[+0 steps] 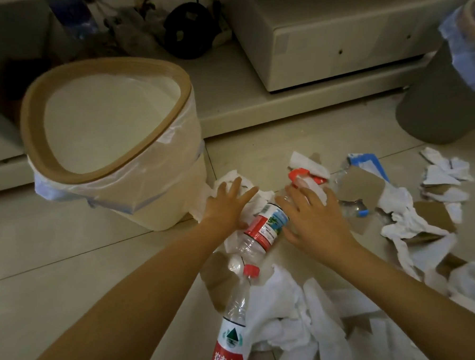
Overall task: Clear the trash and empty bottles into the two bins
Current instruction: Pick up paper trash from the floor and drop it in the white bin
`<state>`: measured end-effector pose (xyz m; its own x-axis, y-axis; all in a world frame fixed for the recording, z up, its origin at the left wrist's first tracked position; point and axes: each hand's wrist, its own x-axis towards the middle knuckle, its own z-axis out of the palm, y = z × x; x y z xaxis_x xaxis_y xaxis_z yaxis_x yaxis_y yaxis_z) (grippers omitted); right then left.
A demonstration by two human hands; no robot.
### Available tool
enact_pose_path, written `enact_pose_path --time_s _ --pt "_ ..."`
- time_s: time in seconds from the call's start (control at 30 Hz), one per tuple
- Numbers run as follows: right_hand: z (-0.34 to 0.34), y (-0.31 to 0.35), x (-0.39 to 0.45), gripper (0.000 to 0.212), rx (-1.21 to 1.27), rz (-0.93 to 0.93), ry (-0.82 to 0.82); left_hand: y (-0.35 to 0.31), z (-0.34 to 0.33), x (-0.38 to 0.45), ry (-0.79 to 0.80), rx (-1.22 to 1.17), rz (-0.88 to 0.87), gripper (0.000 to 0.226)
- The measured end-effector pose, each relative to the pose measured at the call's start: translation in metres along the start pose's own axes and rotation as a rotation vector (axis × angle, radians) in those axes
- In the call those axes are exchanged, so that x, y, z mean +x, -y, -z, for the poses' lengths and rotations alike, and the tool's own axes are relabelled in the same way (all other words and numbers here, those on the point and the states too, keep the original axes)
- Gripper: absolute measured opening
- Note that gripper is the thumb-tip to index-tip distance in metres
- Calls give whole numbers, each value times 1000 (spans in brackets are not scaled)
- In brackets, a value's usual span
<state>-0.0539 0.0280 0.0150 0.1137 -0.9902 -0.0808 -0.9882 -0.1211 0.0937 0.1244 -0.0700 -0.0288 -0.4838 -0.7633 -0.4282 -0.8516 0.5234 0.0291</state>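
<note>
Bottle (263, 228) lies on the floor between left hand (226, 205) and right hand (315, 219), both spread-fingered, grasping nothing.

Clear red-labelled bottle (261, 231) lying just right of cream bin (113, 147), second capped bottle (233, 323) nearer, white paper scraps (307, 322) right of bin, grey bin (441, 97) far right

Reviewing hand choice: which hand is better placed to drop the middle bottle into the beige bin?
Probably left. The left hand touches the bottle and lies nearer the beige bin; the right hand sits on its far side.
</note>
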Motion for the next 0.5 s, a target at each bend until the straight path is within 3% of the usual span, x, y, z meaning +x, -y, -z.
enact_pose_path --time_s 0.17,0.3,0.43,0.5 --pt "-13 3 -3 60 26 31 -127 0 -19 22 54 80 65 108" --pt "-22 1 -2 59 43 28 -128 7 -32 33 145 -114 116 101" --pt "-28 0 -4 57 42 22 -118 8 -31 31 -50 -111 -17 66" --pt "-30 1 -5 57 39 23 -125 7 -28 26 -102 -148 -47 59"
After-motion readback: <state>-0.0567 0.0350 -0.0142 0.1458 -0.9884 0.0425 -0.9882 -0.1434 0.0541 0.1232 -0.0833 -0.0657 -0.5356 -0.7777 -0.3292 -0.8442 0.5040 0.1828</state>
